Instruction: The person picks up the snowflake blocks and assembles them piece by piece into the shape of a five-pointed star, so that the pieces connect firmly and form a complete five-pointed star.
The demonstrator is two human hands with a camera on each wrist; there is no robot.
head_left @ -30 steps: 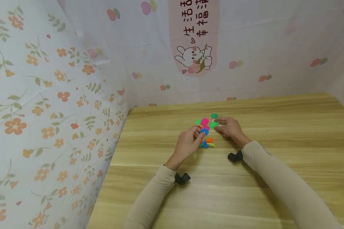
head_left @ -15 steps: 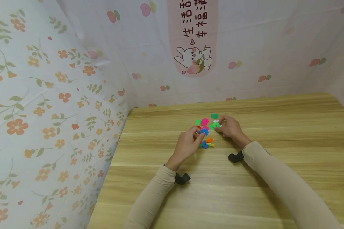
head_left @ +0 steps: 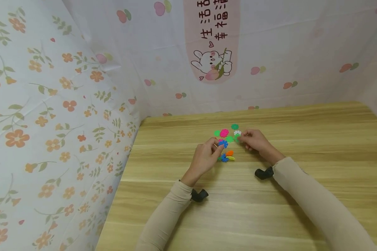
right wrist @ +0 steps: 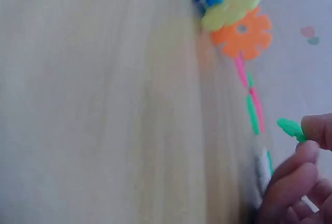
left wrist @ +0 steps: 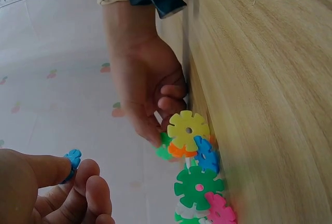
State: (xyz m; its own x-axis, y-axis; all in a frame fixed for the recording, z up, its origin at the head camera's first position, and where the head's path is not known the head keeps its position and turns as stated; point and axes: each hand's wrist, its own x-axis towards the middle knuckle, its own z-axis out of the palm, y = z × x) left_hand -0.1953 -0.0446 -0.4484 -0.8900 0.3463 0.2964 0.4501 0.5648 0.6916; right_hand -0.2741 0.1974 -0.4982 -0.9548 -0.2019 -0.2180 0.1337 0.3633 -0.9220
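Note:
Between thumb and fingers, my left hand (head_left: 205, 157) pinches a blue notched plastic disc (left wrist: 73, 163), an interlocking snowflake piece. My right hand (head_left: 254, 140) pinches a bright green snowflake disc (right wrist: 291, 127) by its edge. Just in front of the left fingertips, a joined cluster sits on the table: a yellow disc (left wrist: 188, 130), an orange disc (head_left: 229, 153), a blue disc (left wrist: 206, 154) and a green one. Beyond the hands lie a pink disc (head_left: 224, 133), a light green disc (head_left: 229, 139) and a white disc (head_left: 237, 132) near the right fingertips.
A dark green disc (head_left: 235, 126) lies farthest back on the wooden table (head_left: 301, 157). A printed cloth (head_left: 270, 52) hangs behind the table, and a floral cloth (head_left: 56, 122) hangs along its left side. Black wrist mounts (head_left: 199, 195) stick out under the sleeves.
My right hand has picked up a green disc from among the loose pieces and drawn slightly right with it. The left hand has stayed nearly still with its blue disc.

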